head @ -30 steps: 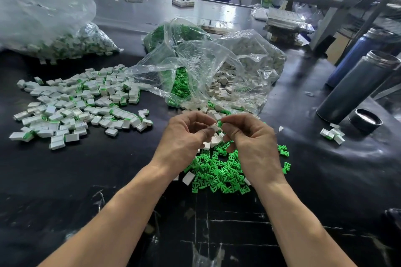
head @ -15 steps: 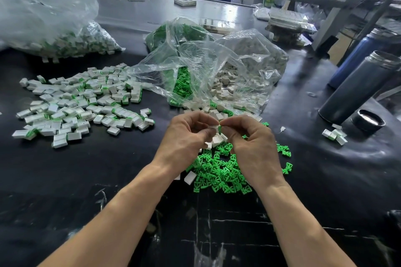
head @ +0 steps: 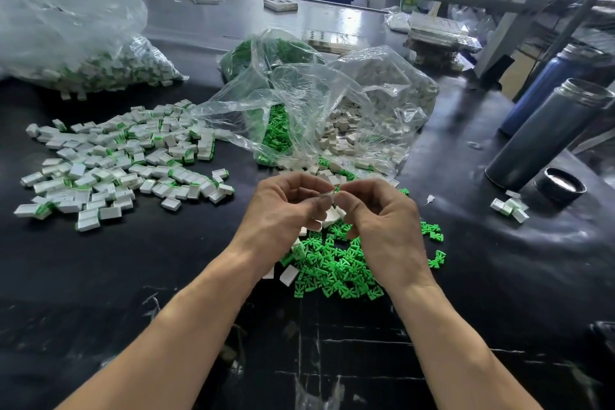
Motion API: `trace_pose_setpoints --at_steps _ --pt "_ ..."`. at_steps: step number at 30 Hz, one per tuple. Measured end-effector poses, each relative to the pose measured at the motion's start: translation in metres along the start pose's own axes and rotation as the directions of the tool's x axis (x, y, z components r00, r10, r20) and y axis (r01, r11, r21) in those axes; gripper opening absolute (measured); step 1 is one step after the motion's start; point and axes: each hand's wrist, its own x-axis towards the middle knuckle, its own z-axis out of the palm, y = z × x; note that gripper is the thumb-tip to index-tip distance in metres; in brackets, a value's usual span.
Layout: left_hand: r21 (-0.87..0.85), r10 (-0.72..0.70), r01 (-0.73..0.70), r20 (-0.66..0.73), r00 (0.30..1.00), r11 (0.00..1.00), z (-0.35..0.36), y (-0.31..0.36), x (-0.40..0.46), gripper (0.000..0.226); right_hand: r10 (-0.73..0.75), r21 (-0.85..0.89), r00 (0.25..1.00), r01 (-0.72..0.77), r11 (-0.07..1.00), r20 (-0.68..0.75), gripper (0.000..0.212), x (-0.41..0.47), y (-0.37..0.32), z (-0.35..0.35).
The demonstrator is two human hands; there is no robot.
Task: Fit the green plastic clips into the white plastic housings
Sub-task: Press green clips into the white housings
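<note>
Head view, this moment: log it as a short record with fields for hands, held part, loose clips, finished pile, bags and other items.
left hand: left hand pinches a small white housing at the fingers
right hand: right hand meets it at the same piece; clip itself hidden
loose clips: green clips heaped on the black table, below the hands
finished pile: assembled pieces spread to the left
bags: open clear bag with clips and housings; filled bag far left
other: two flasks, a cap
</note>
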Motion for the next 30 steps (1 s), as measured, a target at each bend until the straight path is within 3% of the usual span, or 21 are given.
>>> trace_pose_setpoints --at_steps 7,17,25,30 --pt "-0.004 0.027 -0.027 -0.018 0.999 1.0 0.0003 -0.0026 0.0015 0.008 0.012 0.033 1.0 -0.013 0.999 0.01 0.015 -0.0011 -0.0007 0.0" --pt "0.044 0.034 -0.033 -0.03 0.999 0.998 -0.0003 -0.0011 -0.0007 0.005 -0.022 -0.118 0.999 0.027 0.993 0.044 0.019 -0.002 0.003 0.0006" --pt "0.117 0.062 -0.057 -0.039 0.997 0.992 0.0023 -0.004 -0.0015 0.024 -0.069 -0.264 0.995 0.084 0.961 0.065 0.015 -0.0014 0.0 -0.0026" --pt "0.156 0.081 -0.077 -0.023 0.996 0.985 0.0014 -0.0047 -0.0009 0.022 -0.116 -0.31 0.99 0.135 0.941 0.08 0.014 -0.0017 -0.0014 -0.0016"
